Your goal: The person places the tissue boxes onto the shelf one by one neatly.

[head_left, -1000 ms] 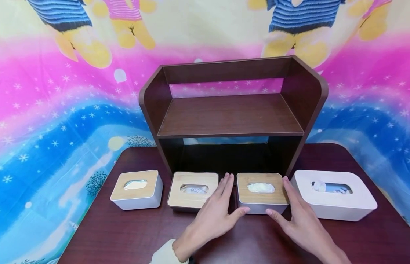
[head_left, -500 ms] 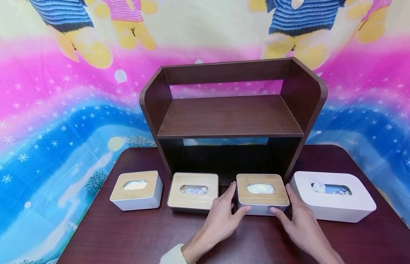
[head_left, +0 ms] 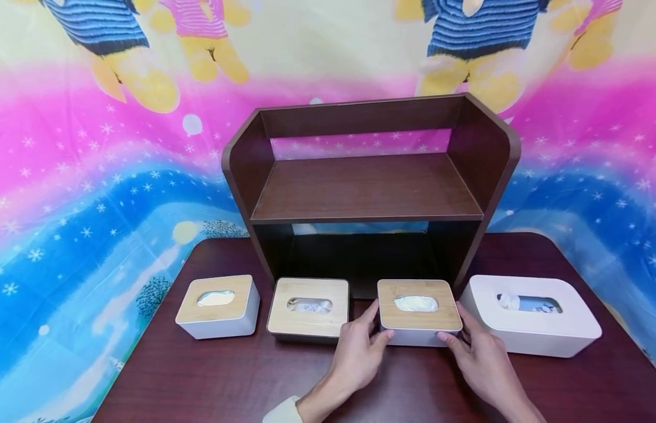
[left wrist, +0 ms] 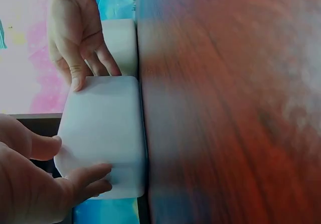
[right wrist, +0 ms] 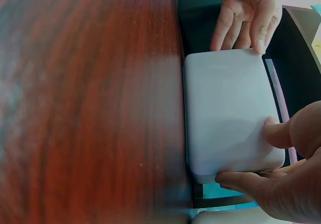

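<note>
A grey tissue box with a bamboo lid stands on the table before the shelf, white tissue showing in its oval slot. My left hand holds its left side, thumb at the front face. On the opposite side my right hand grips it, thumb also on the front. Both wrist views show the box's smooth front face between the two hands, with some fingers hidden behind its sides. A dark-sided tissue box sits left of my left hand. Close beside my right hand is a longer white tissue box.
Behind the row rises a dark brown two-level shelf with high side panels. At far left stands a small white tissue box with a bamboo lid. The dark red table reaches toward me; a patterned cloth hangs behind.
Both hands have drawn lower and closed in on the grey tissue box, from spread fingers beside it to a grip on its sides. The boxes stay in place.
</note>
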{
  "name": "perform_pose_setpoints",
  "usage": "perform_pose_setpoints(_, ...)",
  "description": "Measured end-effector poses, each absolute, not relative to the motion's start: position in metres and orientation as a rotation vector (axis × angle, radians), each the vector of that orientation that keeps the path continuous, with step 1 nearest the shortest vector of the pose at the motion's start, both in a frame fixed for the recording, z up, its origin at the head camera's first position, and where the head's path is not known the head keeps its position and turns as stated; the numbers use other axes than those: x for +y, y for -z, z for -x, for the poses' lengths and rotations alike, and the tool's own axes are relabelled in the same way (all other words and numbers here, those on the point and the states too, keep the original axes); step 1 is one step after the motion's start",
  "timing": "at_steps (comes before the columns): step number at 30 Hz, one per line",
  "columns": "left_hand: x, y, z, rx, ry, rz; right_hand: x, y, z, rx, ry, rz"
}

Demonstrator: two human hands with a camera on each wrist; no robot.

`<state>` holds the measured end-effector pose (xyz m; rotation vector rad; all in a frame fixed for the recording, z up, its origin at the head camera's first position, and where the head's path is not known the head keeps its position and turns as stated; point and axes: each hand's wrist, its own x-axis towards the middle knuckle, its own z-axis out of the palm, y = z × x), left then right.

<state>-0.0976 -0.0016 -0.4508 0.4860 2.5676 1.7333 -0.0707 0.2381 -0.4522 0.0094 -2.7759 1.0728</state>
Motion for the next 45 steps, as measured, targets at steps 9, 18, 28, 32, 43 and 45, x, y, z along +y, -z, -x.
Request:
perform_pose_setpoints(9,-0.001,0.449,0.098,2.656,-1.671,-0.51,0.239,0.453,0.069,-2.68,-1.057,-0.015)
perform_pose_setpoints(18,-0.004,0.442,0.102,2.608,-1.681,-0.45,0.236,0.451,0.069,-2.593,-1.024,-0.01)
perform_pose_setpoints(28,-0.007,0.434,0.115,2.69,-1.765,-0.434,0.228,0.438,0.08,-2.586,-0.979,0.046)
perform_pose_setpoints(32,-0.007,0.432,0.122,2.687,-1.809,-0.394,0.223,0.434,0.088,-2.576,-0.991,0.043)
perform_pose_setpoints(43,-0.007,0.426,0.141,2.622,-1.952,-0.257,0.212,0.425,0.115,-2.567,-1.211,0.046)
perform_pose_setpoints(45,-0.006,0.426,0.145,2.626,-1.961,-0.237,0.211,0.425,0.119,-2.557,-1.233,0.052)
